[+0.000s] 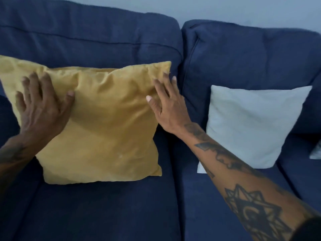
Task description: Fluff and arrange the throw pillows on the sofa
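Observation:
A mustard-yellow throw pillow (107,122) leans upright against the back cushion of the dark blue sofa (104,211), on the left seat. My left hand (40,106) lies flat on the pillow's upper left part, fingers spread. Spread the same way, my right hand (166,106) rests on the pillow's upper right edge, near its corner. Neither hand grips the fabric. A pale grey-white pillow (255,126) leans against the back cushion on the right seat, untouched.
The sofa's two back cushions (251,54) meet in a seam just right of the yellow pillow. A patterned object (316,151) pokes in at the right edge. A pale wall (225,9) runs behind the sofa.

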`<state>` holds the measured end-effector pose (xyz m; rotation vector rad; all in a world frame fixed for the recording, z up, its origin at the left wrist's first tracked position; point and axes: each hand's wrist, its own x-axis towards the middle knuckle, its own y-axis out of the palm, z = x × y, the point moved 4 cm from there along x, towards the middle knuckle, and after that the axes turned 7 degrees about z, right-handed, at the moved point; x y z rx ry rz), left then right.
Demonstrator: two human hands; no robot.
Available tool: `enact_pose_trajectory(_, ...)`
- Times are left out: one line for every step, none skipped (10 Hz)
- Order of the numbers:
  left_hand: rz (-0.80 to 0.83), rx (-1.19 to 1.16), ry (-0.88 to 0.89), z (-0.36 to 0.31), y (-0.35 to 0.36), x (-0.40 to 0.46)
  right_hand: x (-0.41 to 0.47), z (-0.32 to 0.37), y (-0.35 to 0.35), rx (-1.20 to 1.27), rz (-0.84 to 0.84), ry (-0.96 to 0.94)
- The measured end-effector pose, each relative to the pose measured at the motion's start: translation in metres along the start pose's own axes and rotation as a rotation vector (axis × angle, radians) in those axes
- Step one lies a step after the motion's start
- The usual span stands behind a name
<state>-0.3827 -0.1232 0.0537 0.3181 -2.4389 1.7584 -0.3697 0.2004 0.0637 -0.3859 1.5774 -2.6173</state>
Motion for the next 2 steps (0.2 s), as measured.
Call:
enact_pose_trajectory(0.018,-0.008,0.039,-0.005,-0.007,-0.029,-0.053,-0.024,-0.029,-0.001,0.057,-0.032)
enact_pose_trajectory(-0.061,0.099,0.152,-0.023,-0.014,-0.073,-0.120,-0.075,-0.079,-0.065,0.052,0.000)
